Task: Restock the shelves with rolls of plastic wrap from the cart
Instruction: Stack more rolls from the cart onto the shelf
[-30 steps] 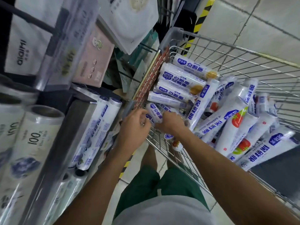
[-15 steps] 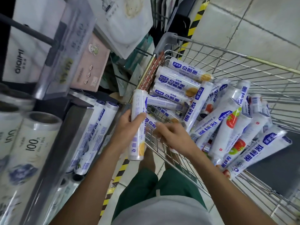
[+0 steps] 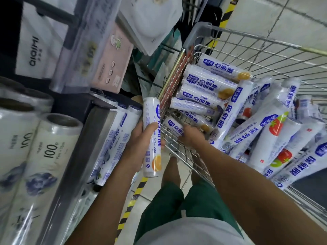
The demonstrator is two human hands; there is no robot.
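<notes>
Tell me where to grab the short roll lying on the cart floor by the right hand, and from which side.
Probably round the middle of the short roll, from above: it lies flat on the wire cart floor, top bare, ends crowded by the cart wall and neighbouring rolls.

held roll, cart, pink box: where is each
held roll (image 3: 155, 162): head view, orange picture near its lower end
cart (image 3: 198, 35): head view, grey corner of its rim
pink box (image 3: 113, 68): head view, middle of its face

gap: open between shelf rail (image 3: 93, 138) and cart (image 3: 247, 35) | cart top: open | shelf: rolls (image 3: 122, 137) crowd front
</notes>
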